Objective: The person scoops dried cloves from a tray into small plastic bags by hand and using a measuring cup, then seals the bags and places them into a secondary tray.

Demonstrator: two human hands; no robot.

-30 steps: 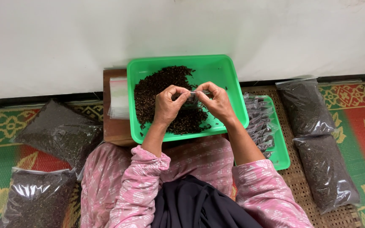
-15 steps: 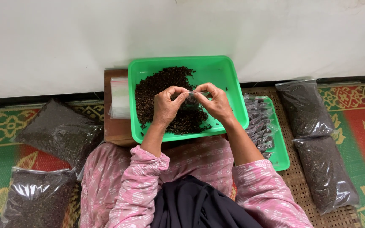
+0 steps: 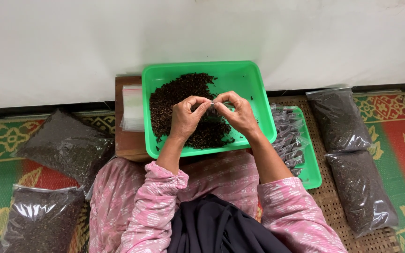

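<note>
Small clear pouch [image 3: 213, 104] pinched in the grip of both hands, left hand [image 3: 187, 116] and right hand [image 3: 238, 112], over the green tray [image 3: 254, 79]
Below the grip, dark loose bits [image 3: 179, 96] fill the tray; beyond it a white wall [image 3: 202, 33]; left of it flat clear bags [image 3: 132, 107] on a wooden board [image 3: 125, 140]; right, filled packets [image 3: 290, 136]; big dark sacks [image 3: 348, 154] on the woven floor mat [image 3: 399, 140]

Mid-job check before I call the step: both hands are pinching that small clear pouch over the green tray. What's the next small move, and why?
Probably run the fingertips along the top of the small clear pouch to press it shut: the left hand and right hand pinch its upper edge together over the green tray, and finished pouches already lie stacked to the right.
</note>
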